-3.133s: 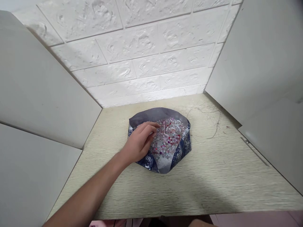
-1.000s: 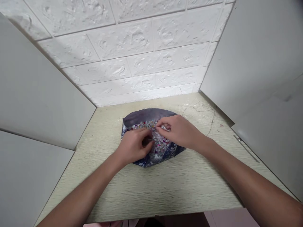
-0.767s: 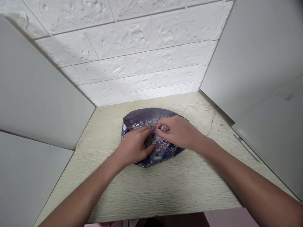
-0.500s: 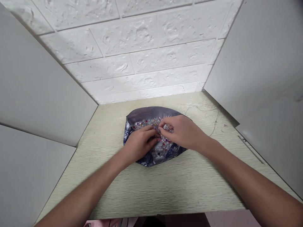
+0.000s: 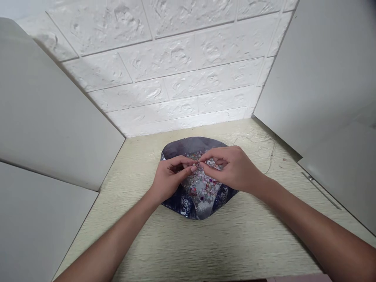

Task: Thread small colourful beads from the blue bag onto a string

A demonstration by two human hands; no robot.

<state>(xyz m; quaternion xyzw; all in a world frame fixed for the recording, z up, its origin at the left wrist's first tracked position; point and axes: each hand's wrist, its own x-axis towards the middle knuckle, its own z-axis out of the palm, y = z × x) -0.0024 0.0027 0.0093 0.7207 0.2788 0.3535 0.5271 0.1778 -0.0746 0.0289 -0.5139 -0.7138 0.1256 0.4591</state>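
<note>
Small beads [image 5: 202,188] of many colours, mostly clear and pale with some red and purple, fill the hollow of a dark blue patterned pouch [image 5: 186,205] lying spread open. Above them my left hand [image 5: 170,176] pinches what looks like a bead between thumb and forefinger. Facing it, my right hand [image 5: 232,166] is closed in a pinch, its fingertips almost touching those of the left. Whatever the right fingertips hold is too small to name.
The pouch stands on a pale wood-grain tabletop [image 5: 205,246]. Loose thread [image 5: 273,150] lies at the back right. A white brick-patterned wall [image 5: 182,82] rises behind, with grey panels [image 5: 53,109] at either side. A thin metal strip [image 5: 321,190] lies by the right panel.
My left hand has lifted out of the beads, and its fingertips have come up against the right hand's. My right hand keeps its pinch. The view has shifted slightly.
</note>
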